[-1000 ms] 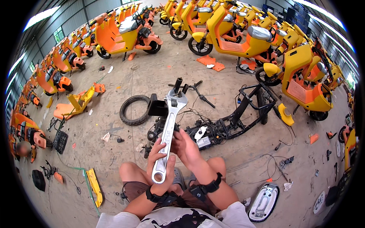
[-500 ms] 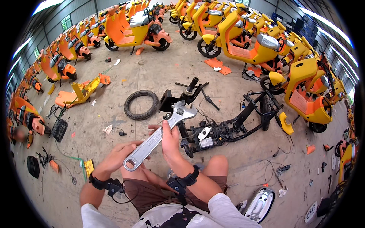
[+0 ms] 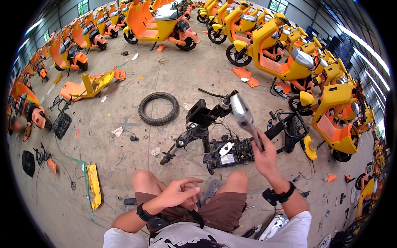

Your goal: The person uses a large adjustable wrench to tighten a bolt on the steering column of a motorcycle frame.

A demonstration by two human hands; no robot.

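Observation:
My right hand (image 3: 265, 156) is closed round the handle of a large silver adjustable wrench (image 3: 243, 115). The wrench tilts up and away, its head beside the top of the black steering stem (image 3: 221, 106); whether they touch I cannot tell. That stem and its fork belong to a stripped black scooter frame (image 3: 271, 133) lying on the floor ahead of me. My left hand (image 3: 181, 192) holds nothing and hovers over my lap, index finger stretched out and the other fingers loosely bent.
Left of the stem lies a black tyre (image 3: 142, 110). A yellow curved panel (image 3: 95, 186) is on the floor at left, and yellow and orange body parts (image 3: 93, 87) lie farther off. Rows of yellow scooters (image 3: 269, 62) stand behind. A silver seat-like part (image 3: 275, 225) sits by my right side.
The wrench was across both hands; now only my right hand holds it, raised to the right by the stem. My left hand has let go and drawn back. The stem and fork have turned.

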